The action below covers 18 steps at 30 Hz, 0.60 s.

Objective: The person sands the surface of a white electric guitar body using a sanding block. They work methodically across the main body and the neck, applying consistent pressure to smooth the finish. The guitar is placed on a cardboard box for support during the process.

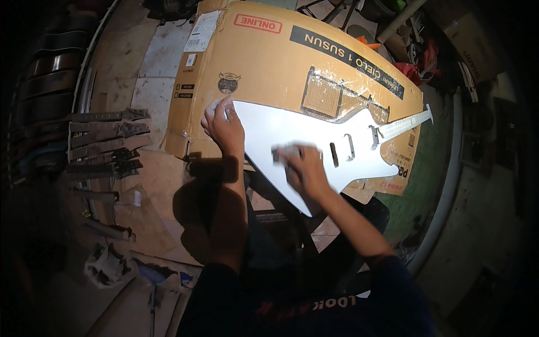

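Observation:
A white electric guitar body point(297, 126) with an angular outline lies face up, its neck point(407, 122) pointing right. Slots and cavities are cut in its face near the neck. My left hand point(225, 126) is closed around the body's upper left corner, thumb and fingers bent over the edge. Over the middle of the white face, my right hand point(303, 168) is smeared by motion. Its fingers are closed on a small dark block point(276, 153), which looks pressed to the surface; blur hides its exact kind.
Beneath the guitar is a large brown cardboard box point(252, 62). Several guitar necks point(109, 135) are lined up at left, with dark guitar bodies point(59, 63) above them. A crumpled pale bag point(106, 267) sits lower left. A long pipe point(446, 196) runs along the right.

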Motion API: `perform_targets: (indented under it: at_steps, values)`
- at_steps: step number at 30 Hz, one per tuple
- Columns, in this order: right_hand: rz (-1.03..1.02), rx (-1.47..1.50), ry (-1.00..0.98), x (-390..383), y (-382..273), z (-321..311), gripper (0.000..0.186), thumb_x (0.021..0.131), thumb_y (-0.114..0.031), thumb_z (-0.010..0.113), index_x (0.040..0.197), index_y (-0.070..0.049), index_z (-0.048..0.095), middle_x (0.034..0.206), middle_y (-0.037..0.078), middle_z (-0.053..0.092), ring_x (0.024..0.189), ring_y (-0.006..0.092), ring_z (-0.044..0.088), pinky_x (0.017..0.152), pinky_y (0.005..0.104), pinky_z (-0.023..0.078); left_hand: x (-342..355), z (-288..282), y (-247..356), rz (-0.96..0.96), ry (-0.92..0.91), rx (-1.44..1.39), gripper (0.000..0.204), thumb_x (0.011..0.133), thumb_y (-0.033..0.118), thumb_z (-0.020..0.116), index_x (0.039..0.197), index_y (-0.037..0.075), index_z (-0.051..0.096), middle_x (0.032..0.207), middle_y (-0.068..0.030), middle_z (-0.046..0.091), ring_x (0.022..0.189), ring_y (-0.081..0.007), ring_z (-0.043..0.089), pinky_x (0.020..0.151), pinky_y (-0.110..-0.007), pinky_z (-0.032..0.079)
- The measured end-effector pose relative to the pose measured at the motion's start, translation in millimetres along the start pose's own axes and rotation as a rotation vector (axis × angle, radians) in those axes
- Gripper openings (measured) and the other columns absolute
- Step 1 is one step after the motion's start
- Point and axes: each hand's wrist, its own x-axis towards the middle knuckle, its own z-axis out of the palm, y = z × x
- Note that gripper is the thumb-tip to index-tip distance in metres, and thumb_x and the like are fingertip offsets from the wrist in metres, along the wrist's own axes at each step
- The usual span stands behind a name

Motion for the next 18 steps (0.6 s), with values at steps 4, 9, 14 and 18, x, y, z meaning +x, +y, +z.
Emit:
perform_targets:
  at_steps: [4,9,14,18]
  values:
    - [0.102,-0.036,0.177,85,15,-7,0.049,0.087,-0.005,0.070,0.133,-0.021,0.069,0.113,0.018,0.063,0.106,0.0382,0.059,0.090,0.0471,0.047,0,3,5,0.015,0.018,-0.014,0.024,0.101,0.021,0.064,0.121,0.014,0.075,0.124,-0.0091,0.067,0.120,-0.0352,0.054,0.108,-0.049,0.039]
    - [-0.032,0.041,-0.032,-18,-24,2,0.057,0.086,-0.002,0.070,0.137,-0.026,0.066,0.117,0.015,0.067,0.107,0.0355,0.063,0.090,0.0506,0.048,2,5,-2,-0.025,0.078,-0.025,0.026,0.102,0.018,0.062,0.123,0.009,0.073,0.121,-0.0129,0.069,0.117,-0.0370,0.057,0.106,-0.048,0.041]
    - [-0.018,-0.030,-0.047,37,-10,6,0.059,0.085,-0.002,0.069,0.136,-0.031,0.066,0.118,0.015,0.065,0.111,0.0365,0.060,0.094,0.0498,0.046,6,-4,-6,-0.009,0.029,-0.073,0.026,0.101,0.016,0.063,0.122,0.006,0.073,0.120,-0.0147,0.070,0.115,-0.0366,0.059,0.105,-0.046,0.043]
    - [0.058,-0.009,0.148,112,5,8,0.051,0.089,-0.004,0.070,0.136,-0.023,0.067,0.120,0.017,0.065,0.109,0.0403,0.059,0.097,0.0505,0.045,14,-8,-5,-0.079,-0.100,-0.129,0.023,0.099,0.017,0.067,0.118,0.007,0.077,0.116,-0.0153,0.071,0.113,-0.0365,0.061,0.103,-0.044,0.047]
